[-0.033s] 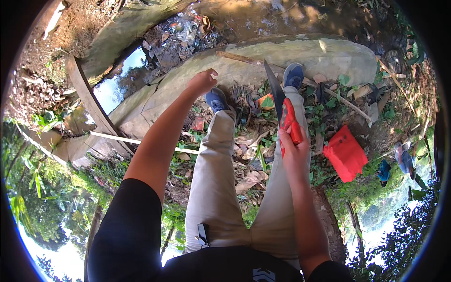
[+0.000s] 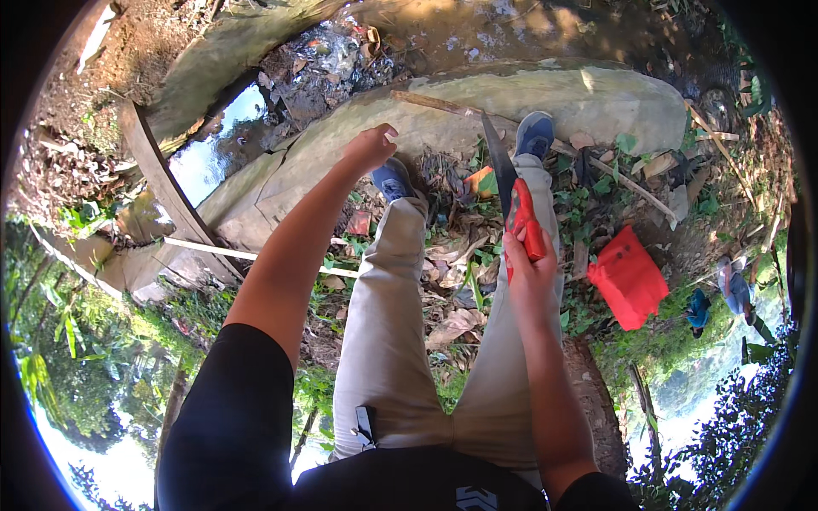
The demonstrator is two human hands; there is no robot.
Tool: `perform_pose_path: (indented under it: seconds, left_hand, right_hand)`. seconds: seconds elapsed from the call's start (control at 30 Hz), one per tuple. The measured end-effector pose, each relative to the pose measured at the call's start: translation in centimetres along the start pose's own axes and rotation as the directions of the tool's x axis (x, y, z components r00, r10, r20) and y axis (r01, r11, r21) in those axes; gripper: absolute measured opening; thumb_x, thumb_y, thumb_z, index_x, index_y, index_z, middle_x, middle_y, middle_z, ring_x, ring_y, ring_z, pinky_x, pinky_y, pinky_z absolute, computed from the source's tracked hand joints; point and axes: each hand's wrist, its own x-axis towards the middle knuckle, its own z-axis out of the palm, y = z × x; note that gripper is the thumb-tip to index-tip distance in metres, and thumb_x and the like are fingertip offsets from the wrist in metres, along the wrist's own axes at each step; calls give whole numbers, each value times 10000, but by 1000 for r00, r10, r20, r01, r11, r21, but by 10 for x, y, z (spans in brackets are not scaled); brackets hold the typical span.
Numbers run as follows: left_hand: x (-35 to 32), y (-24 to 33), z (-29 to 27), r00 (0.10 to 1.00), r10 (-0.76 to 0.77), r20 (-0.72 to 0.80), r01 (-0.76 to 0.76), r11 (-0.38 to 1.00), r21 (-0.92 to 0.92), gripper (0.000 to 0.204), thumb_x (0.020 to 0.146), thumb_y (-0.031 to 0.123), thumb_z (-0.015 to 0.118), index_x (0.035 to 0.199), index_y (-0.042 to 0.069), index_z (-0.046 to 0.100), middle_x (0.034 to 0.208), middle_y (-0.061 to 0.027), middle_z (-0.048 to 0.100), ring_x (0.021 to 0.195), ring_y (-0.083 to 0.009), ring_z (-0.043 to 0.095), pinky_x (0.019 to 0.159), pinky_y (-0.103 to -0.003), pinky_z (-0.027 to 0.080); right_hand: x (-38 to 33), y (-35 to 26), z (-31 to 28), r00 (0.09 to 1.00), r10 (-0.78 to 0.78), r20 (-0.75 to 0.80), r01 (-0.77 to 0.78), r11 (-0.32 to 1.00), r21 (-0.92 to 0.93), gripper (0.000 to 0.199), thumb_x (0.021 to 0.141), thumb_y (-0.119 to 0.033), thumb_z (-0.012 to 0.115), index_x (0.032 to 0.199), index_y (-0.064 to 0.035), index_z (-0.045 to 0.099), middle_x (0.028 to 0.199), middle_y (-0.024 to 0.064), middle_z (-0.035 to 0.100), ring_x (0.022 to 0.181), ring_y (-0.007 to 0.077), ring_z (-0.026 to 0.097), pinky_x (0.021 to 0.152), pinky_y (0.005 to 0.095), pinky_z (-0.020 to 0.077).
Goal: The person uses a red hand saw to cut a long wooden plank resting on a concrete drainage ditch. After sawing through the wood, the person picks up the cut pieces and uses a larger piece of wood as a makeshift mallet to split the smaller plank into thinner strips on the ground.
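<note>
Large flat rock [image 2: 596,102] – far side, spanning the scene beyond both blue shoes. Red bag [image 2: 629,277] lies on the ground at right, well apart from the hands. Right hand [image 2: 530,271] is wrapped tight around the red handle of a knife [image 2: 509,192] – dark blade pointing far, over the right leg. Left hand [image 2: 371,146] is stretched far, fingers curled, holding nothing, above the rock's near edge.
</note>
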Motion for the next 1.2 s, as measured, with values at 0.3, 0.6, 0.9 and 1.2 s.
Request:
perform_pose_path:
  seconds: [0.3,0.6,0.9,1.2]
  left_hand:
    - [69,37,87,999,51,-1,-50,982,182,382,813,208,695,1192,203,644,1216,-77,588,1225,-276,554,985,-423,464]
    - [210,43,120,911,303,-280,-95,815,572,626,733,117,712,1331,202,546,1288,-106,529,1325,-293,412,1106,-479,302]
    - [247,26,137,958,269,-99,-170,811,561,364,890,219,679,1249,245,621,1169,-52,631,1197,-265,528,1062,-475,291]
    - [255,19,114,976,150,159,-210,851,481,262,984,288,561,1210,298,695,1021,-36,733,1028,-229,649,936,-489,336]
  right_hand:
    - [68,77,11,981,121,-150,-111,991,70,170,982,-114,645,969,-52,486,879,14,521,764,86,452,682,258,396]
    - [99,54,-23,983,173,-55,-174,985,-16,156,968,-76,641,978,-52,488,921,32,507,801,92,450,718,253,409]
    - [106,31,-23,966,253,-50,-255,966,-49,149,966,-23,639,958,-62,495,931,1,524,864,65,487,799,233,439]
    - [100,34,-16,968,246,-48,-249,967,-61,177,942,-7,646,942,-64,478,870,2,482,719,46,399,620,211,352]
